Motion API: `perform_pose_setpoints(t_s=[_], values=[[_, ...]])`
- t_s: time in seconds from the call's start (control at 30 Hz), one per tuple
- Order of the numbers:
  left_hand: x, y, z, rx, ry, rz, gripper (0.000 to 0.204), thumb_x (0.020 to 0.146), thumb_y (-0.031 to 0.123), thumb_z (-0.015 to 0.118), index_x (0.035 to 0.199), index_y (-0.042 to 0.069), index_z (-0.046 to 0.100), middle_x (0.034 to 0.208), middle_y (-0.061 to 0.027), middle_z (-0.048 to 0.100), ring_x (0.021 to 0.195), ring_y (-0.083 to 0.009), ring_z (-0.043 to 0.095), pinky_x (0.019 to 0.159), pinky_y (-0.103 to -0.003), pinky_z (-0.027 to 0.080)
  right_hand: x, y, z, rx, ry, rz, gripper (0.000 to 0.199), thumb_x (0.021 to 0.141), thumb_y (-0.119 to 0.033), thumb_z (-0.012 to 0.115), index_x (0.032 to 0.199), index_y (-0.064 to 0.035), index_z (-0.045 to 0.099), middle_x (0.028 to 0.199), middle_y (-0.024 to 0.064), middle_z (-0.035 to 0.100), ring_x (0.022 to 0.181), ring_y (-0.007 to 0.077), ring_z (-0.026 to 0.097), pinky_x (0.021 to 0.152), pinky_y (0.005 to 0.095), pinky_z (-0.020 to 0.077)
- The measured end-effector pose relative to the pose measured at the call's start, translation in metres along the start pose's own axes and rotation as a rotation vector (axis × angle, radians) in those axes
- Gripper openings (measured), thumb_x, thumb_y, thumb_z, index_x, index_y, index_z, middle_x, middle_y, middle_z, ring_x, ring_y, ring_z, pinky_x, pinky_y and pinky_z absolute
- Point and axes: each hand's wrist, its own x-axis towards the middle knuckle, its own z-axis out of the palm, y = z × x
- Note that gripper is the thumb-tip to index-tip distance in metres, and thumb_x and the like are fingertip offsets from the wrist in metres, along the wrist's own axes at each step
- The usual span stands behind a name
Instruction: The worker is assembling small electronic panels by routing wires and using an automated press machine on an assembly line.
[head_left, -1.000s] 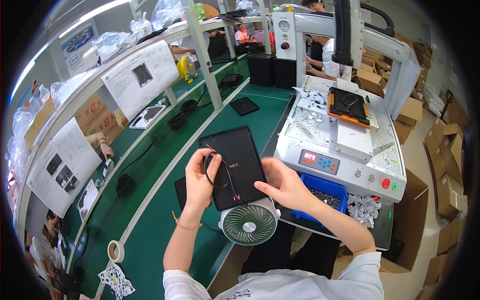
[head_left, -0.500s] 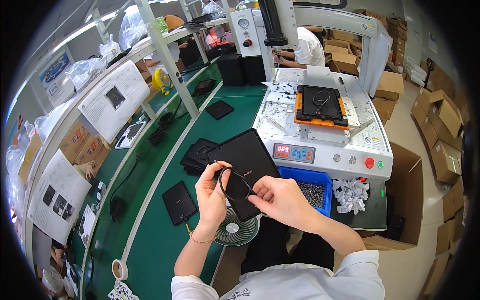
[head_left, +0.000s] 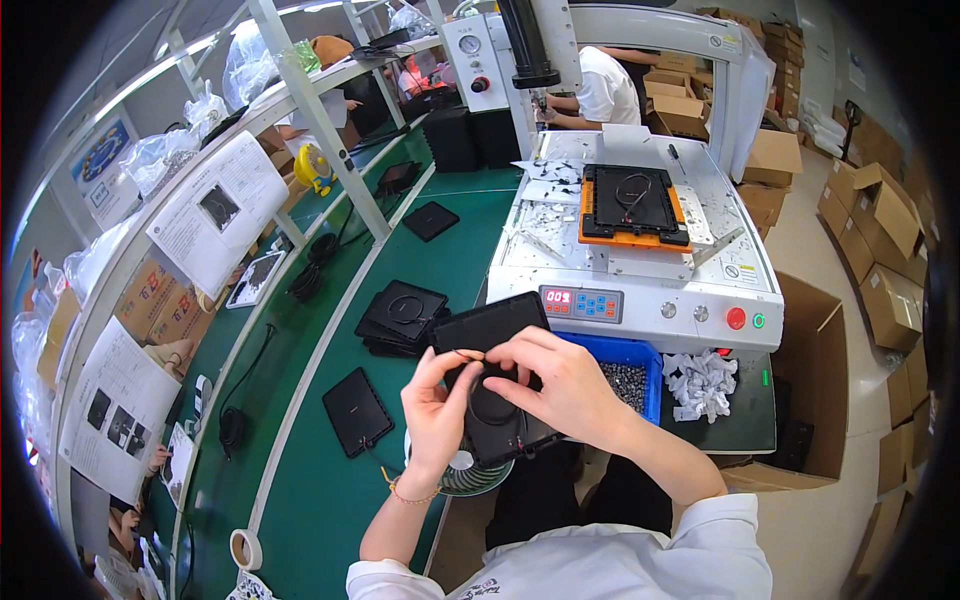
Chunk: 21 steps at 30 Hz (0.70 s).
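The left hand [head_left: 437,415] is pinching the near edge of a flat black panel [head_left: 497,385], held above the small fan [head_left: 470,472], while the right hand's [head_left: 560,385] fingertips are pressing a thin wire coil [head_left: 493,400] onto it. The panel looks light and stiff, best gripped by its rims; the wire seems delicate. Beyond, a stack of black panels [head_left: 402,317] is lying on the green bench [head_left: 330,480].

Beyond my hands sits a grey machine [head_left: 640,290]; a blue bin [head_left: 630,372] lies just right of them.
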Motion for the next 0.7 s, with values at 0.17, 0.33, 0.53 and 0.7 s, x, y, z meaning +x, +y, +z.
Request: perform_pose_setpoints(t_s=[0.17, 0.33, 0.53, 0.7], values=[[-0.004, 0.001, 0.003, -0.169, 0.033, -0.134, 0.036, 0.093, -0.004, 0.058, 0.129, -0.003, 0.057, 0.122, -0.0080, 0.061, 0.106, -0.0119, 0.059, 0.095, -0.027, 0.048, -0.004, -0.003, -0.002, -0.087, 0.079, 0.130, 0.016, 0.082, -0.006, 0.070, 0.097, -0.0028, 0.065, 0.084, 0.0069, 0.058, 0.071, 0.0201, 0.060, 0.063, 0.0320, 0.0504], [-0.004, 0.009, 0.004, -0.179, -0.054, -0.156, 0.071, 0.082, -0.010, 0.070, 0.144, -0.004, 0.038, 0.133, -0.0134, 0.053, 0.114, -0.0162, 0.058, 0.097, -0.029, 0.049, -0.007, 0.017, -0.005, -0.141, 0.005, -0.062, 0.031, 0.081, -0.006, 0.070, 0.111, -0.0025, 0.063, 0.098, 0.0110, 0.060, 0.097, 0.0301, 0.059, 0.084, 0.0392, 0.0499], [-0.009, 0.022, 0.010, -0.429, -0.046, -0.318, 0.089, 0.080, -0.014, 0.068, 0.153, 0.005, 0.021, 0.133, -0.0153, 0.052, 0.117, -0.0212, 0.056, 0.098, -0.034, 0.049, -0.008, 0.020, -0.008, -0.167, 0.023, -0.095, 0.029, 0.083, -0.003, 0.065, 0.111, 0.0002, 0.062, 0.109, 0.0127, 0.063, 0.104, 0.0316, 0.059, 0.090, 0.0389, 0.0485], [-0.014, 0.024, 0.010, -0.623, -0.005, -0.787, 0.036, 0.098, 0.016, 0.059, 0.130, 0.001, 0.050, 0.123, -0.0095, 0.062, 0.110, -0.0168, 0.063, 0.093, -0.033, 0.054, -0.005, 0.014, -0.029, 0.005, 0.011, -0.155, 0.031, 0.088, -0.004, 0.064, 0.118, -0.0011, 0.060, 0.116, 0.0142, 0.063, 0.108, 0.0320, 0.059, 0.097, 0.0400, 0.0452]])
